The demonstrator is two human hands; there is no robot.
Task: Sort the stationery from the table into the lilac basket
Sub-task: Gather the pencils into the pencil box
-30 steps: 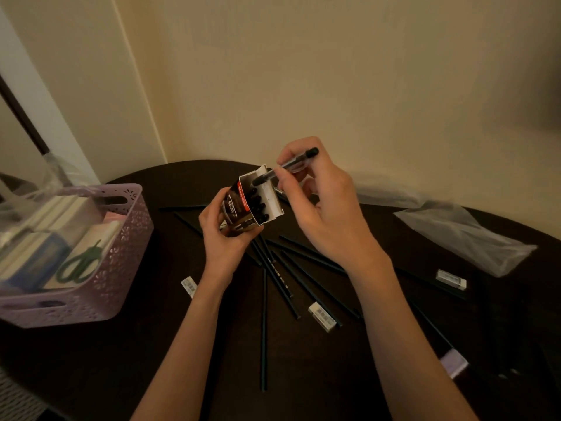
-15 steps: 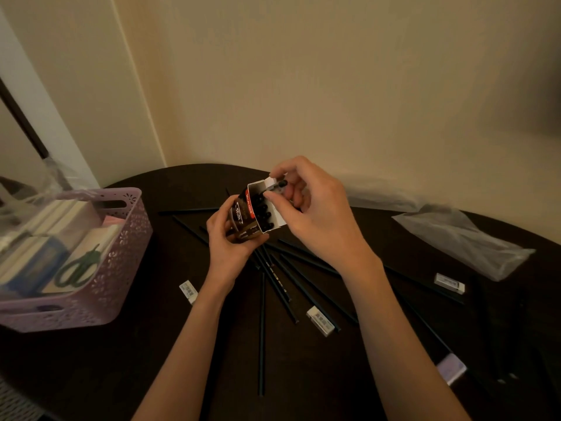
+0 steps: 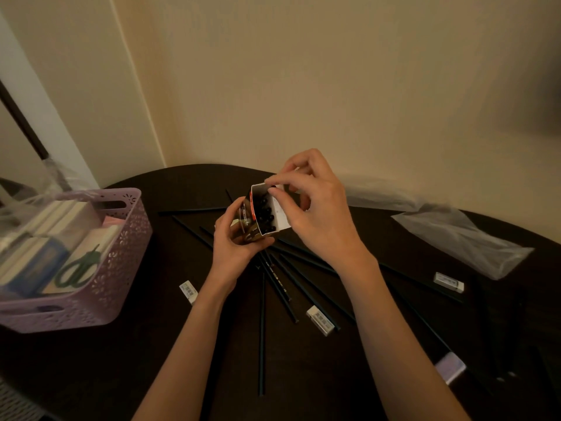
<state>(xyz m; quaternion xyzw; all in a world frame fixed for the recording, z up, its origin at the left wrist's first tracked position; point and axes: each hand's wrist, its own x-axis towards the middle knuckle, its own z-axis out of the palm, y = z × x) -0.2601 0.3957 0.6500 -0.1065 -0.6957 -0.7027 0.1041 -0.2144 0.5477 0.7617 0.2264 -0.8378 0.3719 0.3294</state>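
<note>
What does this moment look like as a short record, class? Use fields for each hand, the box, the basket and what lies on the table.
left hand: grips the pen box from below
right hand: fingertips pinch at the box's open top
pen box: open, tilted, dark pen caps showing
lilac basket: at table's left, holds green scissors and packs
table: loose pencils, wrapped erasers, clear bags

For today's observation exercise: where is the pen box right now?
In the head view the pen box is mid-frame above the table, held in the left hand, with the right hand at its open top.
</note>
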